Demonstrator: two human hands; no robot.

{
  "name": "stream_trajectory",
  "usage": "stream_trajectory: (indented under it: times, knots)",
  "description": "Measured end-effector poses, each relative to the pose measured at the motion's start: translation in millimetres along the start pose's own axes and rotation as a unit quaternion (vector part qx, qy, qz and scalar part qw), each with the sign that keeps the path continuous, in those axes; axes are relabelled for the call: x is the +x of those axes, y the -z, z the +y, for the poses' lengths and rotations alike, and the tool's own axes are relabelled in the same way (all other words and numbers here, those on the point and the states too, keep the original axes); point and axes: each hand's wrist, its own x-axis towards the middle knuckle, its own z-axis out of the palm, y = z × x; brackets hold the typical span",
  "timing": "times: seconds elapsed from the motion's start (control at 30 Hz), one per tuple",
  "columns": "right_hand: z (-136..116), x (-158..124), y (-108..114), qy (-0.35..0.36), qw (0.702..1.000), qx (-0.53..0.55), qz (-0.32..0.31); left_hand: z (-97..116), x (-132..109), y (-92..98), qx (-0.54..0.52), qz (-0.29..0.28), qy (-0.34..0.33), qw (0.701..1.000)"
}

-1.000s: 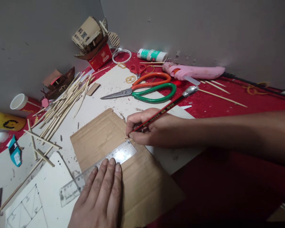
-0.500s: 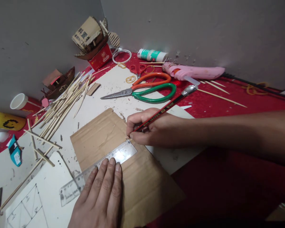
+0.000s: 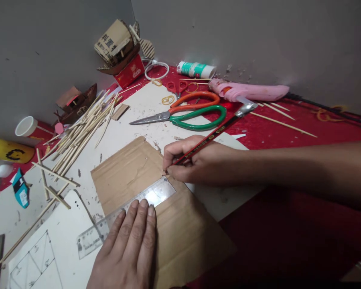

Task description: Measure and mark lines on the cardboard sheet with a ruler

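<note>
My left hand point(image 3: 129, 245) lies flat, fingers together, pressing a clear plastic ruler point(image 3: 156, 194) onto a brown cardboard sheet point(image 3: 180, 233). My right hand point(image 3: 195, 162) pinches a red and black pencil point(image 3: 212, 138). Its tip touches the cardboard at the ruler's far end. The pencil's metal end points up and right, toward the pink glue gun point(image 3: 252, 91).
Green and orange scissors point(image 3: 192, 114) lie beyond the cardboard on a white board point(image 3: 126, 128). A heap of bamboo sticks point(image 3: 81, 128) is at left, with small cardboard boat models point(image 3: 118, 46), a glue tube point(image 3: 197, 69), a paper cup point(image 3: 25, 126) and a drawing sheet point(image 3: 36, 265) around.
Almost nothing moved: both hands keep their places on ruler and pencil. The view shifted slightly, so everything sits a little to the right.
</note>
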Motion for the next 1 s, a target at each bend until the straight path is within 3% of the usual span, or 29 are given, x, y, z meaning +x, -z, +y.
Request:
stream_trajectory:
  times: [0.23, 0.5, 0.7, 0.83, 1.0]
  knots:
    - [0, -2, 1, -0.002, 0.999, 0.042, 0.029, 9, 4, 4.3, -0.041, 0.029, 0.041, 0.998]
    - [12, -6, 2, -0.004, 0.998, -0.058, 0.031, 19, 4, 7.7, -0.073, -0.011, 0.082, 0.994]
    - [-5, -10, 4, -0.026, 0.996, -0.076, 0.045, 18, 2, 7.6, -0.144, 0.012, 0.093, 0.985]
    - [-30, -4, -3, -0.025, 0.996, -0.073, -0.039, 22, 2, 5.0, -0.13, 0.014, 0.095, 0.987]
    - [-49, 25, -35, 0.026, 0.989, -0.014, -0.146, 26, 2, 4.2, -0.082, 0.017, 0.097, 0.992]
